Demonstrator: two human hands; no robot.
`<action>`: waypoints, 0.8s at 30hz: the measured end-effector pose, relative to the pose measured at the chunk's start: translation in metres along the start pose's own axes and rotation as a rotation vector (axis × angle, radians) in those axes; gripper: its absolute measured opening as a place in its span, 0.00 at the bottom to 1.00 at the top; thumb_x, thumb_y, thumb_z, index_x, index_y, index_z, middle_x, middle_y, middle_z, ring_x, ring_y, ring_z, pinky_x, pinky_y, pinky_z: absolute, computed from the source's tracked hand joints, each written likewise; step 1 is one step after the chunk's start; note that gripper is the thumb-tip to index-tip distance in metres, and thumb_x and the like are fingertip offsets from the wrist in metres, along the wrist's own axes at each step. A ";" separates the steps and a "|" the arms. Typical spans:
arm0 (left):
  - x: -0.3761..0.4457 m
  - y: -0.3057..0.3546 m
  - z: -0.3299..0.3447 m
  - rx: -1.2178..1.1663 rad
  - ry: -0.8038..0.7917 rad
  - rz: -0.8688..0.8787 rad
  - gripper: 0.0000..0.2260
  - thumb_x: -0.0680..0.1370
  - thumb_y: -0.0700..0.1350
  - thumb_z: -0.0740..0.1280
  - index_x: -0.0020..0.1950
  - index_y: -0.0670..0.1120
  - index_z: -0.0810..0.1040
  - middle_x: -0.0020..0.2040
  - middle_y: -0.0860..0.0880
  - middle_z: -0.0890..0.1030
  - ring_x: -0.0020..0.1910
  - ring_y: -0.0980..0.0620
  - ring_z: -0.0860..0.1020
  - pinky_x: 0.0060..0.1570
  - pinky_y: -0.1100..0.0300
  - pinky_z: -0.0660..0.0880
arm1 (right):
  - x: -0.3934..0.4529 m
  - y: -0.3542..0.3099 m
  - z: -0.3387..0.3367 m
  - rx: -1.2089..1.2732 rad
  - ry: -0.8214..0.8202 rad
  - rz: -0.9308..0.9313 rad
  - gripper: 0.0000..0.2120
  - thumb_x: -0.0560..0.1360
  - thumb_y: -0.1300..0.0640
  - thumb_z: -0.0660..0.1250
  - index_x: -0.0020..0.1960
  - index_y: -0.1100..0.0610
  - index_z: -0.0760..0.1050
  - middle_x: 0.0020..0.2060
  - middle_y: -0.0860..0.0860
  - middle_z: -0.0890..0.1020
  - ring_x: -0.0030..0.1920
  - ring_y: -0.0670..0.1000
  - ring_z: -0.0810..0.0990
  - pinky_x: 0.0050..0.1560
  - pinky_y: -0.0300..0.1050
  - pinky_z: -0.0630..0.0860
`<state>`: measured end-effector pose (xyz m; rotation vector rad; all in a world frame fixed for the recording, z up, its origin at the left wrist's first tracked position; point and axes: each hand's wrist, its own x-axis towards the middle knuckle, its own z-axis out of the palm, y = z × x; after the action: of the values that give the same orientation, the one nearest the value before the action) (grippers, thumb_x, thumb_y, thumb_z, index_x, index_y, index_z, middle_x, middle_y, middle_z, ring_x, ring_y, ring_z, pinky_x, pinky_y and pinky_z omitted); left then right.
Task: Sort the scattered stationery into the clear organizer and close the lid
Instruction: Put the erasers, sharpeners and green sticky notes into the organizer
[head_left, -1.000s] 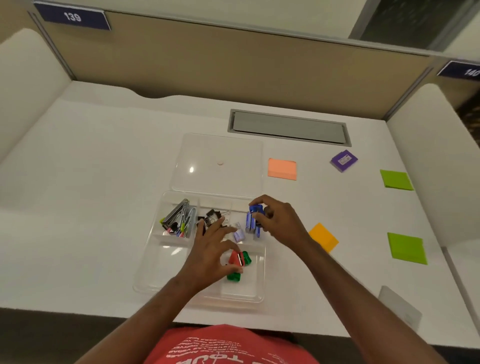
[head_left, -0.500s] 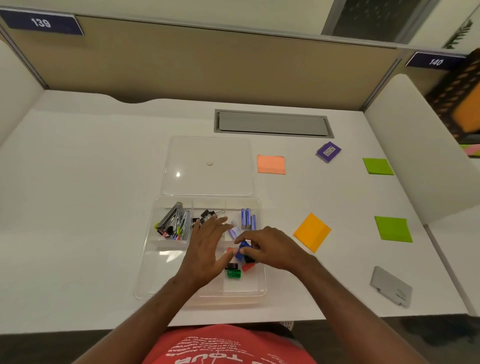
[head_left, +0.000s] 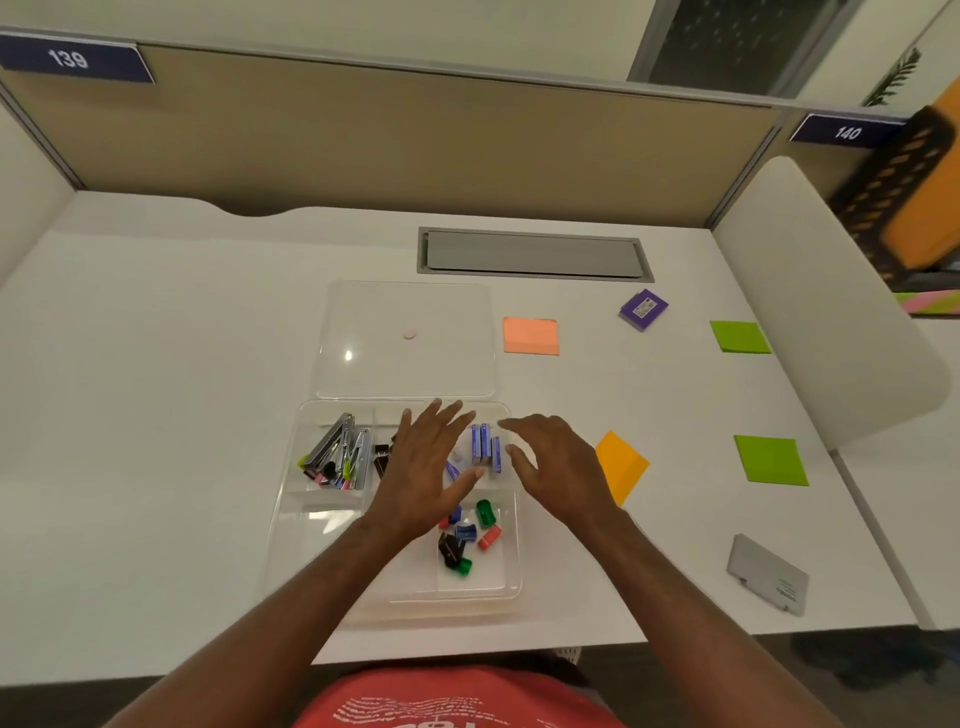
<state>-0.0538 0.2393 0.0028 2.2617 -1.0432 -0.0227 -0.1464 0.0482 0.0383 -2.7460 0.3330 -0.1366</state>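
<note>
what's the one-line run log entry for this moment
left hand: open over organizer | right hand: open, empty | lid: off | orange sticky pad: outside

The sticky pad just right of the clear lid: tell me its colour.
That sticky pad is salmon orange, seen in the head view beside the lid.

A red T-shirt (head_left: 457, 699) with a white printed design across the chest is worn. Both forearms are left bare, no sleeves reaching them. No rings, watch or bracelet are seen on the left hand (head_left: 421, 467) or right hand (head_left: 558, 467).
</note>
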 end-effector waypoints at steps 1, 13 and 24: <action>0.007 0.001 0.001 0.007 -0.004 0.003 0.30 0.79 0.59 0.65 0.78 0.49 0.64 0.78 0.49 0.63 0.80 0.50 0.55 0.79 0.43 0.46 | 0.000 0.005 -0.002 -0.001 0.014 0.004 0.19 0.80 0.49 0.63 0.71 0.49 0.73 0.65 0.48 0.78 0.65 0.50 0.75 0.62 0.46 0.75; 0.078 0.046 0.044 0.113 -0.091 0.112 0.33 0.79 0.62 0.61 0.80 0.49 0.59 0.80 0.48 0.59 0.81 0.48 0.50 0.78 0.40 0.46 | -0.001 0.084 -0.033 -0.029 0.028 0.148 0.31 0.80 0.47 0.63 0.79 0.50 0.57 0.78 0.52 0.61 0.78 0.54 0.57 0.76 0.50 0.60; 0.113 0.112 0.107 0.092 -0.192 0.167 0.33 0.79 0.63 0.59 0.80 0.50 0.58 0.81 0.48 0.57 0.81 0.48 0.49 0.78 0.42 0.43 | -0.023 0.172 -0.064 -0.091 0.014 0.252 0.33 0.81 0.43 0.59 0.81 0.49 0.50 0.80 0.52 0.51 0.80 0.53 0.49 0.77 0.50 0.54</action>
<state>-0.0814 0.0496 0.0069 2.2805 -1.3571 -0.1263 -0.2141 -0.1233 0.0323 -2.7634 0.7004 -0.0753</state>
